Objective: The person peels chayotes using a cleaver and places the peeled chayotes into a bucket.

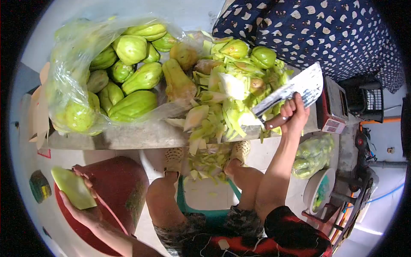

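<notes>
My left hand [83, 210], low on the left, grips a pale green peeled piece of fruit [73, 186], apparently green papaya, over a dark red tub [124, 182]. My right hand [295, 112] is closed around the brown handle of a broad-bladed cleaver [306, 83]. Its blade is raised above the table edge, beside a heap of green peelings [233, 115]. Whole green papayas [143, 79] lie in an open clear plastic bag [68, 73] on the left of the table. A few browner ones [177, 79] sit between the bag and the peelings.
The grey table edge [115, 137] runs across in front of my knees. More peelings [208, 165] cover the floor between my feet. On the right stand a red box-like device [332, 107], a full plastic bag [314, 154] and a white bucket [319, 190]. Dark patterned cloth [317, 34] hangs behind.
</notes>
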